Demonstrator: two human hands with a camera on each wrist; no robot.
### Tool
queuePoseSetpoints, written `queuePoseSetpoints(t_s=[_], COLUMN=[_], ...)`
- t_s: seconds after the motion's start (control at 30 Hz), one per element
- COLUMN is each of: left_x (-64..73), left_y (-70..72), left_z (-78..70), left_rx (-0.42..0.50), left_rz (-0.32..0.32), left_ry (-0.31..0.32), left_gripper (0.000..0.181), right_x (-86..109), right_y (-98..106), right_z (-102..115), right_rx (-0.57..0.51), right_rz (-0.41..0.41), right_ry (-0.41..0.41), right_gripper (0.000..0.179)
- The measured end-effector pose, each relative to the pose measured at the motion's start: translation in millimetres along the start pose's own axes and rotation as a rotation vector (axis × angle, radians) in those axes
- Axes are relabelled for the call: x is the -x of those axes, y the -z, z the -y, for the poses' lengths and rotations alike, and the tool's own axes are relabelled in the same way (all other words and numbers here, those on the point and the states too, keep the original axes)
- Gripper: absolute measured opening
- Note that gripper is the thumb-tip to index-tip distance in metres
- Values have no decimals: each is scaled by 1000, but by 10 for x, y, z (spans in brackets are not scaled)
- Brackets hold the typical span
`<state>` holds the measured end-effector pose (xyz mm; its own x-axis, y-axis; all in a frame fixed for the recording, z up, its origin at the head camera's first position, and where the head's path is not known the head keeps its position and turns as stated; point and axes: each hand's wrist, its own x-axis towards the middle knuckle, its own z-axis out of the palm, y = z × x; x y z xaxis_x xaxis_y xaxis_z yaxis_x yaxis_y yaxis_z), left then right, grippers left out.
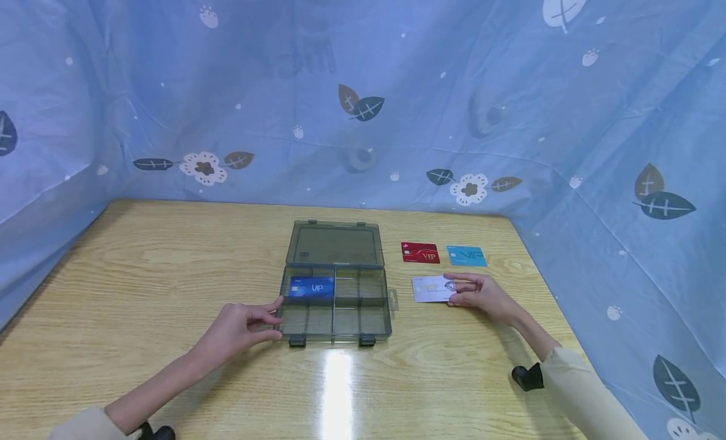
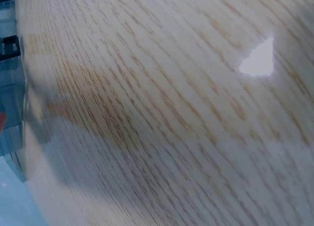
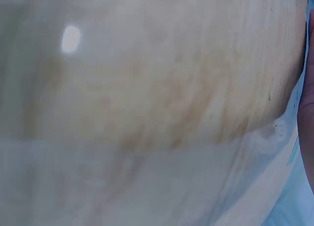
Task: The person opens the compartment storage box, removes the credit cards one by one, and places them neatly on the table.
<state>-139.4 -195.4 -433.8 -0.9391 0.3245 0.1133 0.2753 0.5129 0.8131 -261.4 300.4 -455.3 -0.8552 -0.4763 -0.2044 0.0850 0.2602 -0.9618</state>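
In the head view a grey see-through divided box (image 1: 362,337) lies on the table with its lid (image 1: 339,243) laid back. A blue VIP card (image 1: 312,287) sits in its back left compartment. My left hand (image 1: 241,326) is at the box's left side, its fingertips and thumb spread along that wall and touching it. To the right of the box, my right hand (image 1: 482,296) pinches the right end of a white card (image 1: 428,289), partly covering it. Behind this card lie a red VIP card (image 1: 420,253) and a light blue VIP card (image 1: 467,256).
Two dark latches (image 1: 367,340) stick out from the box's front edge. A blue patterned cloth (image 1: 363,112) rises behind the wooden table (image 1: 170,257) and along its sides. In the left wrist view, the box's edge (image 2: 12,98) shows at far left.
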Motion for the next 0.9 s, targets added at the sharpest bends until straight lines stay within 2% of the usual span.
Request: queuePoseSetpoints(t_s=[0.17, 0.33, 0.43, 0.57, 0.73, 0.9], left_x=[2, 6, 10, 12, 2, -2], left_y=[-11, -15, -11, -3, -1, 4], left_z=[1, -3, -4, -6, -12, -5], left_rx=[10, 17, 16, 13, 3, 3], left_rz=[2, 6, 2, -5, 0, 0], left_ry=[-3, -6, -6, -4, -5, -6], left_gripper=[22, 23, 23, 23, 22, 22], right_x=[-50, -92, -126, -167, -182, -202], right_y=[19, 6, -3, -11, -18, -40], right_z=[4, 33, 72, 125, 133, 109], right_rx=[25, -3, 70, 263, 335, 417], right_rz=[-10, -16, -22, -47, -67, -100], right_ry=[-22, -39, -25, 25, 41, 93], right_gripper=[59, 63, 64, 60, 56, 54])
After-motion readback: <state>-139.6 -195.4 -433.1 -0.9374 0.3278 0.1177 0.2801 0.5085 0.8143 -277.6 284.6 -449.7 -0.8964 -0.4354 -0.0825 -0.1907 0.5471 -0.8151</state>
